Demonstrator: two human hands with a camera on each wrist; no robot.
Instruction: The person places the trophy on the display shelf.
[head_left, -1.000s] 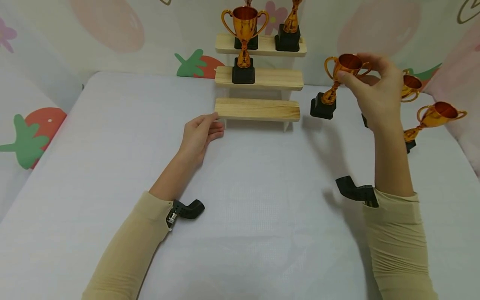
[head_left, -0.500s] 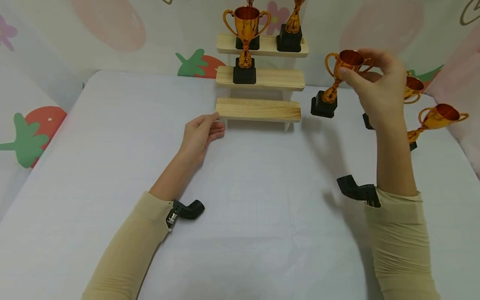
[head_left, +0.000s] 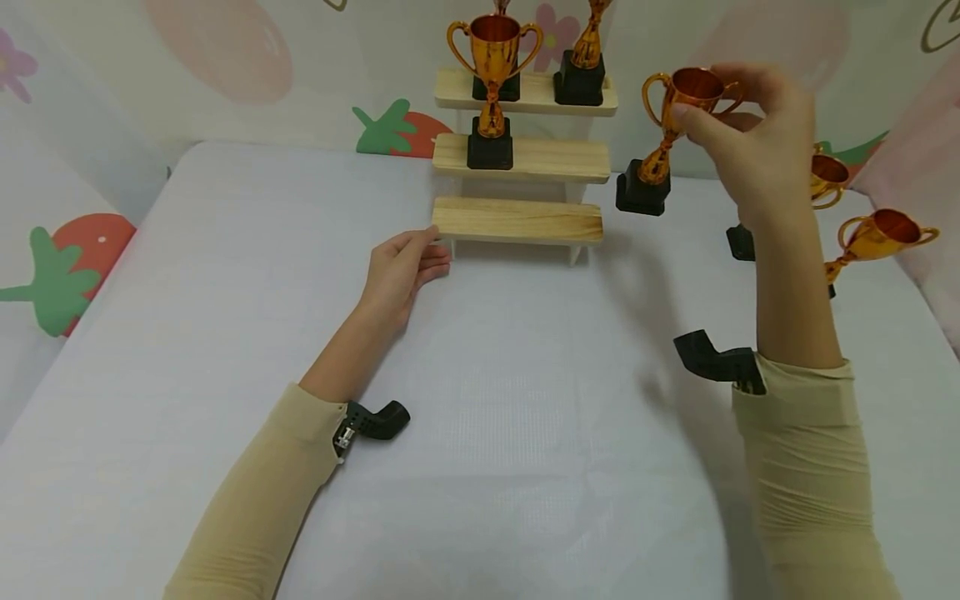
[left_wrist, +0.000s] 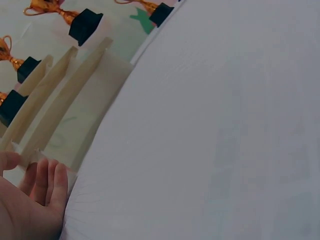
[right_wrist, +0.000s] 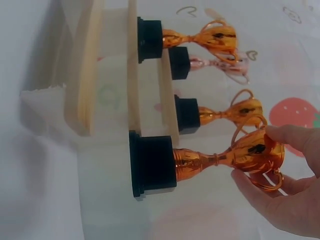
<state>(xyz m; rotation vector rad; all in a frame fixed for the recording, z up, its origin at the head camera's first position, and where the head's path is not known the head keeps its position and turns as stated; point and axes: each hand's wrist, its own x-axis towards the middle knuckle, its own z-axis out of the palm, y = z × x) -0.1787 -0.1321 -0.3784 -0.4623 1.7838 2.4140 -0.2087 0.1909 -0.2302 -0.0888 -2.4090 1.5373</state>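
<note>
My right hand (head_left: 772,150) pinches the cup of an orange-gold trophy (head_left: 656,162), thumb on one side and fingers on the other. The trophy hangs in the air right of a three-tier wooden display stand (head_left: 517,221), its black base tilted a little. In the right wrist view that base (right_wrist: 155,165) is near the end of the middle tier. At the stand's lower left corner, my left hand (head_left: 397,271) grips the end of the lowest tier between thumb and fingers. A similar trophy (head_left: 492,92) stands on the middle tier's left side.
The top tier carries a gold trophy (head_left: 583,71) at right and a pinkish trophy (right_wrist: 215,64) at left. Two more gold trophies, one farther back (head_left: 828,177) and one nearer (head_left: 877,237), stand on the white-covered table (head_left: 510,417), partly behind the right arm. A patterned wall backs the stand.
My right hand has lifted the trophy higher, with a slight shift to the left just now. My left hand has stayed on the stand's corner.
</note>
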